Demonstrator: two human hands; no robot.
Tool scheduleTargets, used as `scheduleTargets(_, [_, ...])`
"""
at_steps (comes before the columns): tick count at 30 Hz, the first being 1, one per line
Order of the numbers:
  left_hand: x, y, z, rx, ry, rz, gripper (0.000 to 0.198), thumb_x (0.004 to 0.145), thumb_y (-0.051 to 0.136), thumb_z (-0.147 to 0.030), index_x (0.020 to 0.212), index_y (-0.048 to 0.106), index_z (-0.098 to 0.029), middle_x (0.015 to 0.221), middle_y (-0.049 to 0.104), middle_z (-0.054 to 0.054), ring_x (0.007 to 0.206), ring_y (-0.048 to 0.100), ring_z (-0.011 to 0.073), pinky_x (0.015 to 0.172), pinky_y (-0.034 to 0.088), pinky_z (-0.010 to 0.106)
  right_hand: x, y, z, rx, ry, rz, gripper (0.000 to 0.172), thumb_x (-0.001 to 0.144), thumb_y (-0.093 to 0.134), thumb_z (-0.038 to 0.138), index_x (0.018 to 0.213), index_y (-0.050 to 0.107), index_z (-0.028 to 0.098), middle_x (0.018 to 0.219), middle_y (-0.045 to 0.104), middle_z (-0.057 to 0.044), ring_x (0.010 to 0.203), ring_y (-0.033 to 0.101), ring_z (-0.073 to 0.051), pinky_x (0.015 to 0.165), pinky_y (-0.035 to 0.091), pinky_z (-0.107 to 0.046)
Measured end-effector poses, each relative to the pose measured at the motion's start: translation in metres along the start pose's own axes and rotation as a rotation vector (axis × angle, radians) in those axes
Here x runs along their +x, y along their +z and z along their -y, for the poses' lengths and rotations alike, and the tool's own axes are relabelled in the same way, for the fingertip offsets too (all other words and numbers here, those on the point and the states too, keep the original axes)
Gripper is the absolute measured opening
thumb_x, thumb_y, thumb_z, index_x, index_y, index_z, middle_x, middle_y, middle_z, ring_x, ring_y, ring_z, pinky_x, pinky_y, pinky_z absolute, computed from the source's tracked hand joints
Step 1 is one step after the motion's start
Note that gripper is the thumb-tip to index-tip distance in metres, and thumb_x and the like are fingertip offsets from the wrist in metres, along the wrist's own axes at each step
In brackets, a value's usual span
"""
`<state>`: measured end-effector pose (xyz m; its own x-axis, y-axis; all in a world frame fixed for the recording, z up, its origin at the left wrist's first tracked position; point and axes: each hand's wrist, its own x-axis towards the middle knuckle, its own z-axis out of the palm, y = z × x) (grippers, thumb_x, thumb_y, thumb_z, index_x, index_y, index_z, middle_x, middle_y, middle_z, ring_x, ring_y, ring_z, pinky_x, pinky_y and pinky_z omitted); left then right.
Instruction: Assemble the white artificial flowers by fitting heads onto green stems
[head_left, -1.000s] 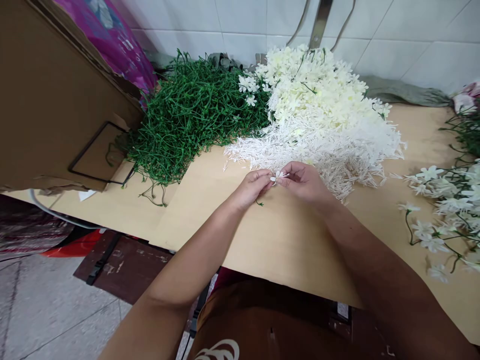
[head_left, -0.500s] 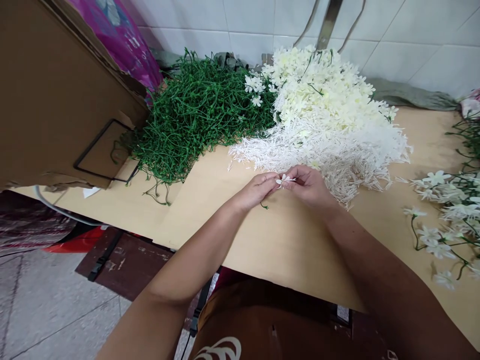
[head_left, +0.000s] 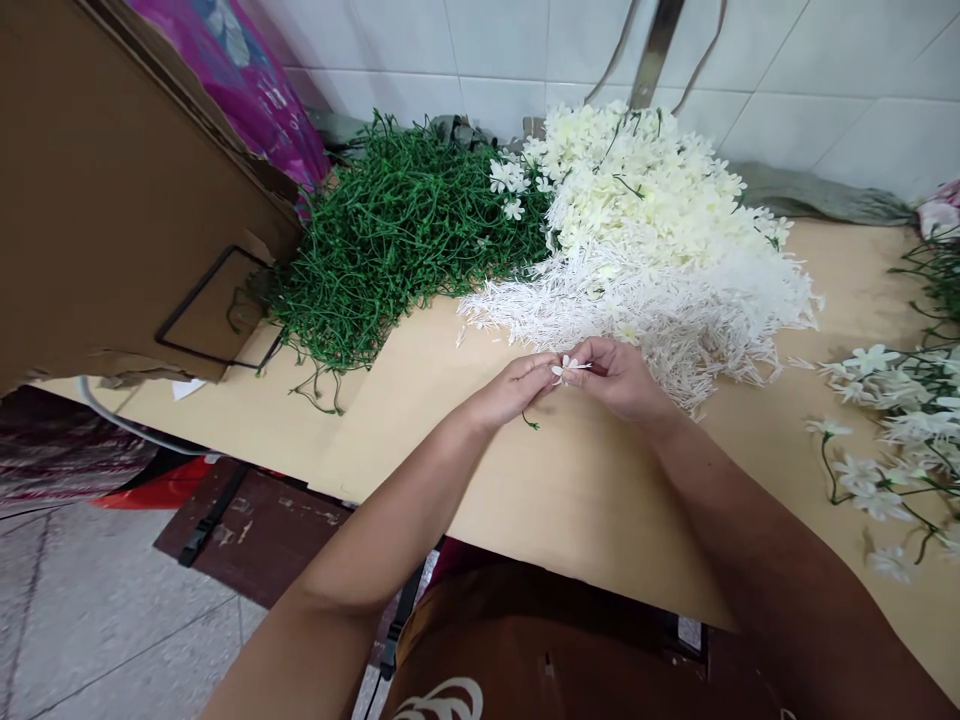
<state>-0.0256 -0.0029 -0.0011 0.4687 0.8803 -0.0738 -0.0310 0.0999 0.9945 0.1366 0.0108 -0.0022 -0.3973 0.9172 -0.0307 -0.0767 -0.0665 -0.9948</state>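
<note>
Over the front of the cardboard-covered table, my left hand (head_left: 517,386) is closed on a green plastic stem (head_left: 531,422), whose lower end pokes out beneath the fingers. A small white artificial flower (head_left: 568,368) shows between the two hands. My right hand (head_left: 616,376) pinches at this flower from the right, thumb and fingertips together. The join between flower and stem is hidden by the fingers. Just beyond my hands lies a heap of thin white stamen-like pieces (head_left: 675,320), with a mound of loose cream-white flower heads (head_left: 645,190) behind it.
A large tangle of green stems (head_left: 405,220) lies back left, next to a big cardboard box (head_left: 112,220) and a black wire frame (head_left: 202,300). Assembled white flowers on stems (head_left: 892,440) lie at the right. A tiled wall (head_left: 390,100) stands behind.
The view has tilted slightly, so everything sits a little lower. My hands stay together at the flower, with only a slight shift of the fingers.
</note>
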Motion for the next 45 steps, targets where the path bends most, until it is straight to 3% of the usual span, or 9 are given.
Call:
scheduleTargets(8, [0.003, 0.0, -0.002, -0.083, -0.065, -0.049, 0.03, 0.071, 0.056, -0.037, 0.056, 0.038, -0.017, 0.051, 0.028, -0.006, 0.048, 0.023, 0.0056, 0.046, 0.016, 0.021, -0.004, -0.003, 0.009, 0.008, 0.066, 0.058, 0.032, 0.056, 0.081, 0.036, 0.072, 0.061, 0.017, 0.068, 0.062, 0.0, 0.062, 0.054, -0.01, 0.058, 0.042, -0.023])
scheduleTargets(20, [0.005, 0.0, -0.001, -0.116, -0.055, -0.051, 0.027, 0.07, 0.058, -0.037, 0.059, 0.045, -0.016, 0.049, 0.027, -0.007, 0.046, 0.022, 0.0048, 0.044, 0.014, 0.021, -0.004, -0.002, 0.01, -0.023, 0.062, -0.028, 0.03, 0.052, 0.083, 0.034, 0.069, 0.065, 0.017, 0.065, 0.065, -0.001, 0.06, 0.056, -0.011, 0.059, 0.046, -0.025])
scheduleTargets(27, [0.007, -0.001, -0.002, -0.144, -0.045, -0.03, 0.032, 0.069, 0.061, -0.042, 0.06, 0.047, -0.015, 0.048, 0.027, -0.007, 0.044, 0.02, 0.0042, 0.044, 0.012, 0.021, -0.008, -0.003, 0.012, -0.09, -0.013, -0.006, 0.029, 0.064, 0.075, 0.044, 0.07, 0.066, 0.017, 0.069, 0.066, -0.003, 0.066, 0.057, -0.013, 0.06, 0.046, -0.025])
scheduleTargets(33, [0.008, -0.001, -0.001, -0.151, -0.061, -0.069, 0.031, 0.067, 0.061, -0.042, 0.06, 0.047, -0.015, 0.048, 0.028, -0.006, 0.045, 0.021, 0.0043, 0.044, 0.011, 0.022, -0.005, 0.001, 0.008, -0.123, -0.046, -0.083, 0.03, 0.058, 0.079, 0.041, 0.065, 0.061, 0.018, 0.062, 0.06, 0.0, 0.056, 0.05, -0.01, 0.053, 0.041, -0.024])
scheduleTargets(38, [0.007, 0.001, -0.002, -0.205, -0.038, -0.118, 0.036, 0.068, 0.063, -0.046, 0.063, 0.047, -0.015, 0.051, 0.032, -0.007, 0.045, 0.023, 0.0036, 0.043, 0.012, 0.021, -0.005, 0.003, 0.005, -0.161, -0.138, -0.121, 0.028, 0.063, 0.075, 0.041, 0.07, 0.06, 0.018, 0.068, 0.063, -0.002, 0.065, 0.058, -0.014, 0.061, 0.047, -0.028])
scheduleTargets(45, [0.006, 0.004, -0.004, -0.154, 0.018, -0.181, 0.044, 0.061, 0.074, -0.049, 0.076, 0.049, -0.016, 0.055, 0.04, -0.008, 0.048, 0.032, 0.0033, 0.048, 0.023, 0.018, -0.004, 0.001, 0.002, -0.297, -0.273, -0.231, 0.014, 0.071, 0.069, 0.03, 0.073, 0.061, 0.019, 0.075, 0.063, -0.003, 0.069, 0.059, -0.014, 0.066, 0.05, -0.029])
